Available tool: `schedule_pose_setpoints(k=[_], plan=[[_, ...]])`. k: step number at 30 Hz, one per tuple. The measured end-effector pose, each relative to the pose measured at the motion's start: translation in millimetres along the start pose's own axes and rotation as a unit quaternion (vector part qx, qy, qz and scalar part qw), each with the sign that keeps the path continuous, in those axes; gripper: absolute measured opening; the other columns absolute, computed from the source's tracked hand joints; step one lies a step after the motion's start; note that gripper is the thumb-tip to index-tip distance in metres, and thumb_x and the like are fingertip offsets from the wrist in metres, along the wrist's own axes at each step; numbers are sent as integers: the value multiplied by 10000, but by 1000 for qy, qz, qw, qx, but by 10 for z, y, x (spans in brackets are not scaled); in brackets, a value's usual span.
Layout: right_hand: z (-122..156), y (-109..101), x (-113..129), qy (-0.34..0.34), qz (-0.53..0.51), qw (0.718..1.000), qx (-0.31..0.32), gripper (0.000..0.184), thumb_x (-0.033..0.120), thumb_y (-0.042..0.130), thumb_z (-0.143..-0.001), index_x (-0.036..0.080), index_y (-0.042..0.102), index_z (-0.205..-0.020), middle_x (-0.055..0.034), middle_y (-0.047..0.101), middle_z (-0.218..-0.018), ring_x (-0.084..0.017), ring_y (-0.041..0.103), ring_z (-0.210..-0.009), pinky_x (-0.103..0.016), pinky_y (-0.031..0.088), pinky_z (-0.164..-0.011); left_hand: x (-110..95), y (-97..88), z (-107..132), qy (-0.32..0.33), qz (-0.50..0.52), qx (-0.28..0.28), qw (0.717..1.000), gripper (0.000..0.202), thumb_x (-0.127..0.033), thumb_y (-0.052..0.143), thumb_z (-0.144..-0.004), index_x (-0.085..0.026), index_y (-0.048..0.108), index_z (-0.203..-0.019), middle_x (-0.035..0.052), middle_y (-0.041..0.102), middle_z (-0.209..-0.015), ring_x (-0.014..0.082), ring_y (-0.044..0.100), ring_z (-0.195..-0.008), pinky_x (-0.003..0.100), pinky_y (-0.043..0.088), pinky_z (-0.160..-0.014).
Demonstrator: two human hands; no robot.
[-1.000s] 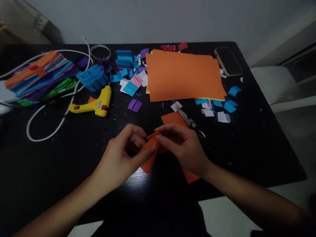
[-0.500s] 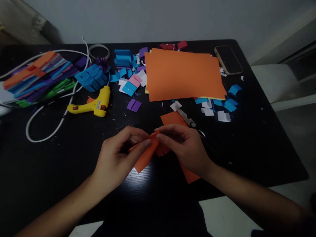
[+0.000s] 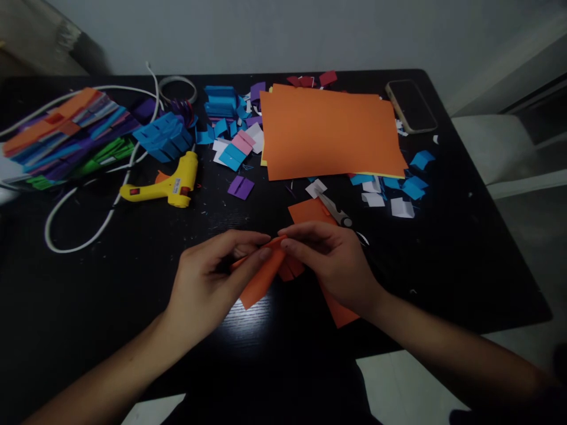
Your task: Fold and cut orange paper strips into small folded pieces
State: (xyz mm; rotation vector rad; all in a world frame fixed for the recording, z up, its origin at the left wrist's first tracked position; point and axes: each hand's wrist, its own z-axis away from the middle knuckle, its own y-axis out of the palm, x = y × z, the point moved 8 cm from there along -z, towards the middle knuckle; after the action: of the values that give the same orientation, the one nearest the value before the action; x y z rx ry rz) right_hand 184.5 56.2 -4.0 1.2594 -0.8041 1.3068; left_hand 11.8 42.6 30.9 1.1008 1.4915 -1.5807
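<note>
Between my two hands is a folded piece of orange paper [image 3: 262,282], held above the front middle of the black table. My left hand [image 3: 212,274] pinches it with the thumb on the near face. The fingertips of my right hand [image 3: 334,262] grip its upper right corner. Just below that corner sits a small orange piece with slits [image 3: 291,268]; whether it is joined to the held paper I cannot tell. Partly hidden under my right hand lies an orange paper strip [image 3: 310,212]. Scissors [image 3: 339,215] rest across its far end, their handles mostly dark and hard to see.
A stack of orange sheets [image 3: 332,133] lies at the back, with cut scraps [image 3: 234,154] around it. To the left are a yellow glue gun [image 3: 175,183], a white cable [image 3: 95,243], blue folded paper [image 3: 163,139] and a multicoloured paper bundle [image 3: 73,136]. A phone [image 3: 411,106] lies back right.
Both hands keep their pinch on the orange paper, with only a slight shift of the left fingers. The whole view has moved by a few pixels.
</note>
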Motion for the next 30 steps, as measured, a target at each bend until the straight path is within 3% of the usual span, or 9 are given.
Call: schedule_pose_setpoints(k=[7, 15, 21, 26, 30], plan=[[9, -12, 42, -19, 13, 1000, -9, 116, 229, 846, -850, 255, 827, -962, -3, 836, -948, -155, 799, -912, -277, 663, -855, -23, 12, -10, 17, -22, 0, 1000, 91, -239, 761, -931, -253, 805, -1008, -19, 806, -891, 104, 715, -713, 208, 547, -620], [76, 35, 81, -72, 100, 992, -14, 119, 216, 811, -889, 238, 827, -1005, -4, 832, -920, -140, 794, -786, -227, 658, -710, -43, 2, -46, 27, -39, 30, 998, 85, -221, 783, -905, -237, 778, -988, -36, 774, -887, 91, 722, -764, 178, 552, -673], [111, 61, 53, -94, 145, 985, 4, 154, 210, 798, -905, 264, 827, -1046, 3, 834, -976, -151, 800, -892, -246, 654, -819, -40, 9, -43, 27, -53, 55, 997, 105, -221, 815, -881, -249, 781, -977, -55, 790, -871, 96, 739, -783, 169, 563, -712], [82, 55, 48, -61, 106, 992, 3, 145, 207, 815, -880, 252, 835, -1016, -1, 834, -915, -138, 786, -750, -230, 650, -685, -58, -7, -30, 25, -34, 27, 999, 53, -194, 795, -890, -235, 781, -920, -60, 780, -821, 84, 708, -702, 165, 554, -659], [63, 55, 63, -43, 54, 997, 22, 172, 182, 818, -864, 256, 836, -1018, -5, 841, -980, -151, 802, -912, -230, 654, -804, -38, -28, -37, 21, -39, 10, 999, 83, -179, 795, -881, -253, 791, -917, -67, 774, -800, 84, 697, -685, 166, 554, -651]])
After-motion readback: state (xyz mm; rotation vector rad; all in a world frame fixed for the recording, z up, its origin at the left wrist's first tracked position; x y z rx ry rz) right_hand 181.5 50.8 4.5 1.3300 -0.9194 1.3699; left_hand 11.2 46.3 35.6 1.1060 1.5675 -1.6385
